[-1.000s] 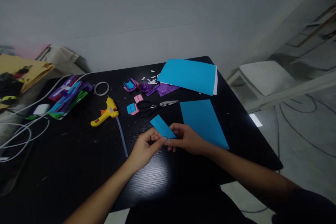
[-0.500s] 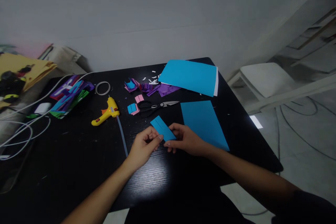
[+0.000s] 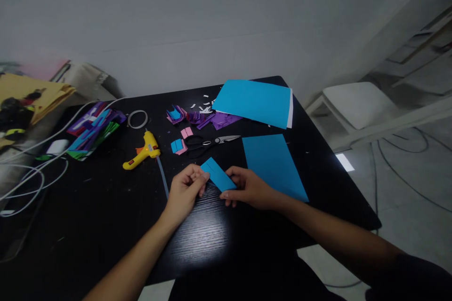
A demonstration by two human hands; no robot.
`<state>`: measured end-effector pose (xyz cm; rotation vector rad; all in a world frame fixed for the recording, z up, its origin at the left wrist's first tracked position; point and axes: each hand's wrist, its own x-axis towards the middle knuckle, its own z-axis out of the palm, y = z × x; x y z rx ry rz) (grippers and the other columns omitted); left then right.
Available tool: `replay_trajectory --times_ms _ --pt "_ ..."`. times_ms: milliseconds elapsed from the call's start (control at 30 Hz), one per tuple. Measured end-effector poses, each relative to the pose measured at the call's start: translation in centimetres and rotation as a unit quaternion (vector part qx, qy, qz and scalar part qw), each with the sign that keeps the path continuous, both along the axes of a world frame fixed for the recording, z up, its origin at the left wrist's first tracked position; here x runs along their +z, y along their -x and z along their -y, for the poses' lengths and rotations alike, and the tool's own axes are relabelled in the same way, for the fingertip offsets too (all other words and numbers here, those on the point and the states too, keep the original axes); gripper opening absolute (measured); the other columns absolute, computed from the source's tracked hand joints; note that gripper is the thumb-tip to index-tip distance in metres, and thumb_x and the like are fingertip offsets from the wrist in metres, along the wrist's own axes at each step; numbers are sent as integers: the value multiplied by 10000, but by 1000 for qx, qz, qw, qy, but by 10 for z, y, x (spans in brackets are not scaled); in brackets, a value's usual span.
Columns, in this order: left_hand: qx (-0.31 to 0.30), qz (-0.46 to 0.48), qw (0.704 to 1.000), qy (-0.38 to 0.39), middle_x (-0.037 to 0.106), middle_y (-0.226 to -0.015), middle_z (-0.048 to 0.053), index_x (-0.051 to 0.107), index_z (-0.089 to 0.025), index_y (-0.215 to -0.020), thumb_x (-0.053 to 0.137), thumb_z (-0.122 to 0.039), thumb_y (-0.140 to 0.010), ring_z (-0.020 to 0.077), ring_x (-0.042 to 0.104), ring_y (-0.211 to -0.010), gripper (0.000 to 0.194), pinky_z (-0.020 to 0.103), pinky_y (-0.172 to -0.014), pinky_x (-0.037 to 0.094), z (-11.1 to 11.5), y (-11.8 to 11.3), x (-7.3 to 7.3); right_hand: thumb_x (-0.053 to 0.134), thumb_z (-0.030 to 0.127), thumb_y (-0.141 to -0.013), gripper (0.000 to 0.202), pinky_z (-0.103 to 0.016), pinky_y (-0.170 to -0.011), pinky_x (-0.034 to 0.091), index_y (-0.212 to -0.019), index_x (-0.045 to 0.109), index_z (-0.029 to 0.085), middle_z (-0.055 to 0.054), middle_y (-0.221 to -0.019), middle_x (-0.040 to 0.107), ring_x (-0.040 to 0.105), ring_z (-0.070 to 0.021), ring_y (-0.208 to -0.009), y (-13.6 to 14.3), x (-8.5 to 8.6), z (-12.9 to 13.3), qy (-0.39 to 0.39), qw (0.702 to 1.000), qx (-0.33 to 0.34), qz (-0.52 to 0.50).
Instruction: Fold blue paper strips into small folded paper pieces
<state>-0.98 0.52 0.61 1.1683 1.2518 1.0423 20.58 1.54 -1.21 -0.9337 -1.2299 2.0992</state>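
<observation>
Between my hands, above the black table, is a small folded piece of blue paper (image 3: 219, 176) with a line along its upper part. My left hand (image 3: 185, 188) pinches its left corner between thumb and fingers. At the lower right end, my right hand (image 3: 249, 188) grips it, thumb below and fingers behind. Just beyond the paper lie black-handled scissors (image 3: 222, 139), blades pointing right. Small folded pink and blue paper pieces (image 3: 178, 146) rest by the scissors' handles. A larger blue sheet (image 3: 271, 162) lies flat beside and partly under my right forearm.
A yellow glue gun (image 3: 143, 151) with a glue stick lies left. Behind are a tape roll (image 3: 137, 119), purple paper scraps (image 3: 226, 120) and stacked blue sheets (image 3: 254, 101). Coloured paper strips (image 3: 93, 127) and white cables (image 3: 42, 176) occupy the left side. A white stool (image 3: 360, 106) stands right.
My left hand has slid left and slightly up along the folded blue paper to its left corner. My right hand keeps its grip almost in place.
</observation>
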Motion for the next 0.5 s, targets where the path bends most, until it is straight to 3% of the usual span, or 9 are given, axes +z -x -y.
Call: replay_trajectory --times_ms 333,500 --pt "49 -21 998 -16 537 -526 -48 636 -184 -757 775 -436 -872 104 465 -478 309 224 -521 373 -1 4 4 919 375 -776 423 -275 -625 572 -997 617 177 19 -755 738 709 -141 -639 0 2 0 -7 1000 12 0" --pt "45 -25 999 -16 538 -533 -47 629 -184 -761 766 -473 -883 105 470 -481 342 222 -522 385 -1 3 3 926 387 -765 446 -283 -640 575 -998 610 177 21 -752 733 708 -143 -645 0 1 1 -7 1000 11 3"
